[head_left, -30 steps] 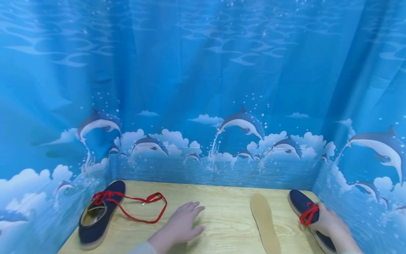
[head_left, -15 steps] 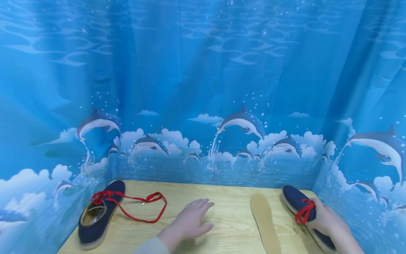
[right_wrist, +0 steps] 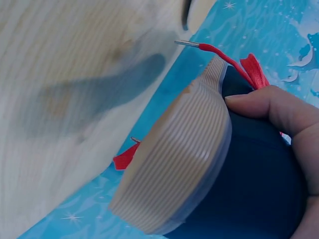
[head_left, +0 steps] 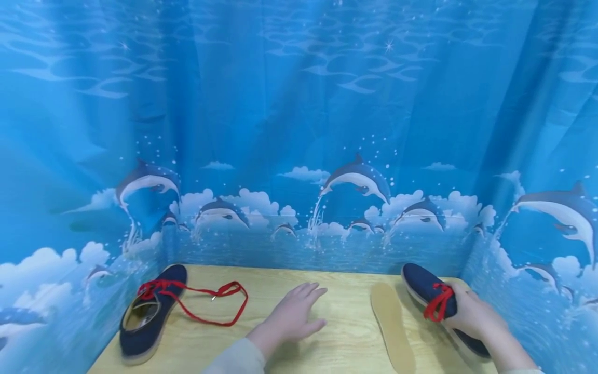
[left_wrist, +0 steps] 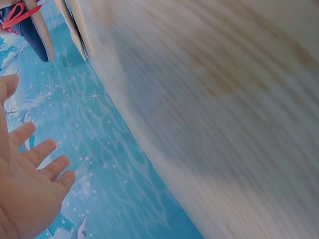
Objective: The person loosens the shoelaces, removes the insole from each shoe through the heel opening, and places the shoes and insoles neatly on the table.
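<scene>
My right hand (head_left: 474,314) grips a navy canvas shoe (head_left: 424,283) tied with red laces (head_left: 439,302), at the right of the wooden table (head_left: 336,311). In the right wrist view the thumb presses on the dark cloth above the ribbed sole (right_wrist: 179,154), and the shoe's shadow falls on the wood apart from it. Close to the shoe's left lies a tan insole (head_left: 392,327). My left hand (head_left: 296,314) hovers over the middle of the table, fingers straight and holding nothing; its palm (left_wrist: 30,199) shows in the left wrist view.
Another navy shoe (head_left: 151,332) stands at the table's left edge, its long red lace (head_left: 231,323) looped loosely across the wood. A blue curtain (head_left: 299,130) printed with dolphins encloses the back and both sides.
The shoe in my right hand has moved left and slightly away from me, closer to the insole. My left hand has drifted right and a little farther forward, still holding nothing.
</scene>
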### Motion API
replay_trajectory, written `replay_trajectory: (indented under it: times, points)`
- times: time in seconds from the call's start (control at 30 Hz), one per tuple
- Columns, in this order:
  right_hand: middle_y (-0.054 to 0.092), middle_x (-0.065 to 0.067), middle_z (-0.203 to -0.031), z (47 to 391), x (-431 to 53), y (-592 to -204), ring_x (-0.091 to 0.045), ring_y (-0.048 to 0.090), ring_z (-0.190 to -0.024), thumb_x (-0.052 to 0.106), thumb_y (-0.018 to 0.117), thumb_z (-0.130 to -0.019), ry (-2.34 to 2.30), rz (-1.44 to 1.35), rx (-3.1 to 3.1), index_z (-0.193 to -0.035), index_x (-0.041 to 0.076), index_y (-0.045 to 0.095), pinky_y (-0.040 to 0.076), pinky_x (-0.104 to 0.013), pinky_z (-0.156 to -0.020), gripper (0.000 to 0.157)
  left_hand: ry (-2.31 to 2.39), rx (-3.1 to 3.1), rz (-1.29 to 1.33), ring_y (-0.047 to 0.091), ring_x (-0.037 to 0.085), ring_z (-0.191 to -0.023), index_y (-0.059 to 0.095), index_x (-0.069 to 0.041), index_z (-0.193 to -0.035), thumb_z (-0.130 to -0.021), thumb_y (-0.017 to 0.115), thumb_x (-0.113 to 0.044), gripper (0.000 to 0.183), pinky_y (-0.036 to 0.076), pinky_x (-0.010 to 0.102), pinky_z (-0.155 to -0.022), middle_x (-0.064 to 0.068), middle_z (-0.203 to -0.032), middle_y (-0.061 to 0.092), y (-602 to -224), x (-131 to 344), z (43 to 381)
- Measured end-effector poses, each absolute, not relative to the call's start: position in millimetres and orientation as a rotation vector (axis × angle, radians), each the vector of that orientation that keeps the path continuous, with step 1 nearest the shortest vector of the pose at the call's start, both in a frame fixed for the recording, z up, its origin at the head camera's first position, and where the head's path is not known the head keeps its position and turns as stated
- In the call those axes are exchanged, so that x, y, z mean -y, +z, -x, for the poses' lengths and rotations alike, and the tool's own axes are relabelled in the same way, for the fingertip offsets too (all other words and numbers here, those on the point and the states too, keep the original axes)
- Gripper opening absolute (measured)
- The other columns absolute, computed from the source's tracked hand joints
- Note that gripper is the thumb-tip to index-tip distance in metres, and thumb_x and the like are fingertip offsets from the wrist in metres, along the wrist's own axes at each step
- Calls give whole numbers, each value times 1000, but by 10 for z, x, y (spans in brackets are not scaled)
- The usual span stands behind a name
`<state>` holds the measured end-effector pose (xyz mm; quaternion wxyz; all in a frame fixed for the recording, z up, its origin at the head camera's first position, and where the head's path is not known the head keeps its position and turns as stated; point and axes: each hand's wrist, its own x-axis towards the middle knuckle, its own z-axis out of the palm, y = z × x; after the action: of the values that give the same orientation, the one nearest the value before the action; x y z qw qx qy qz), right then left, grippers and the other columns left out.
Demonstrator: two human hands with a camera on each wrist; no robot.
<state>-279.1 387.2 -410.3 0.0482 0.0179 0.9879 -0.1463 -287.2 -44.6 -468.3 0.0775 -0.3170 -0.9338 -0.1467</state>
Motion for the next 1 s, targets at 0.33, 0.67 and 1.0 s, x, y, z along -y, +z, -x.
replay_trajectory:
  times: [0.33,0.67,1.0]
  points:
    - [58,-34,-114,2786,-3619,-3975,-50,57,-103,25,90,-63,-404,139,-3098,-145,-4,39,53,-48,-68,101,-440,2784,984,31,30,-147,34,-23,-157,-98,48,-63,73,29,50,-118,6,-162,31,-4651,302,2963]
    - [56,-35,-121,2757,-3398,-3915,-52,58,-103,23,92,-62,-435,186,-3056,-147,-1,39,54,-52,-70,103,-498,2786,967,23,27,-150,28,-26,-160,-97,37,-71,77,24,50,-120,2,-166,19,-4590,97,3058]
    - [59,-26,-116,2718,-3161,-3876,-41,63,-94,21,91,-63,-439,231,-3041,-148,6,41,54,-47,-66,99,-512,2819,907,18,24,-152,25,-31,-160,-96,37,-71,76,19,48,-122,-2,-167,14,-4599,-100,3124]
